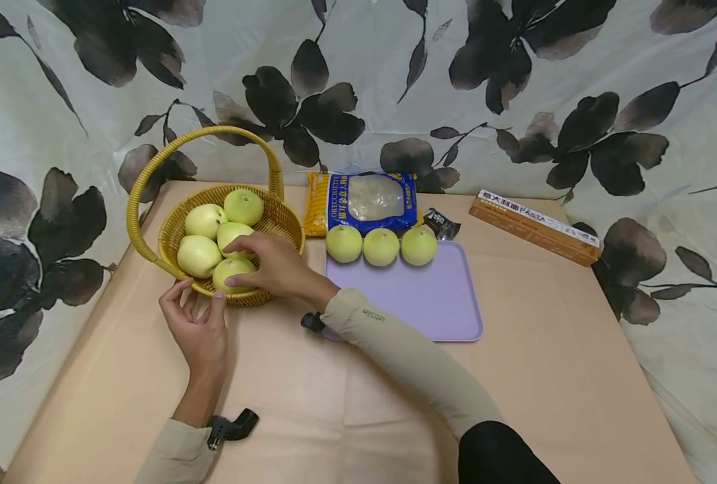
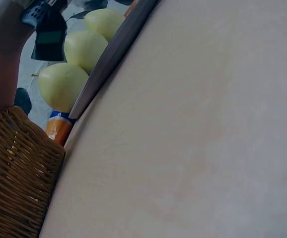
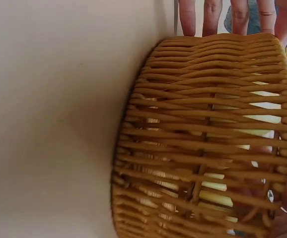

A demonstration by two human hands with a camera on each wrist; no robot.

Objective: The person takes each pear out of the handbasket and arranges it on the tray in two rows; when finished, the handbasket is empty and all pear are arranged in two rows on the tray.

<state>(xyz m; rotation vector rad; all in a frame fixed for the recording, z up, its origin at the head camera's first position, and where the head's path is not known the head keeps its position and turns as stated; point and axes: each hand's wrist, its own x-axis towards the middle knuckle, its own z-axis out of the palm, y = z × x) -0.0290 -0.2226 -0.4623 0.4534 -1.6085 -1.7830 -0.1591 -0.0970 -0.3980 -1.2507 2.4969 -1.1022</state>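
A yellow wicker basket (image 1: 288, 222) with a tall arched handle stands at the left, holding several pale green pears (image 1: 205, 220). Over its front part reaches my right hand (image 1: 280, 265). Thumb and fingers grip the nearest pear (image 1: 231, 269), covering part of it. My left hand (image 1: 201, 329) touches the basket's front left side. In the right wrist view its fingers (image 3: 211, 17) lie fairly straight, with the tips against the woven wall. Three more pears (image 1: 381, 247) line the far edge of a purple tray (image 1: 419, 302) to the right of the basket.
Behind the tray lies a blue and yellow pasta bag (image 1: 370, 202), with a small black packet (image 1: 442, 224) at its right. An orange pasta box (image 1: 534, 228) sits slanted at the back right. Flowered cloth (image 1: 395, 87) hangs behind the table.
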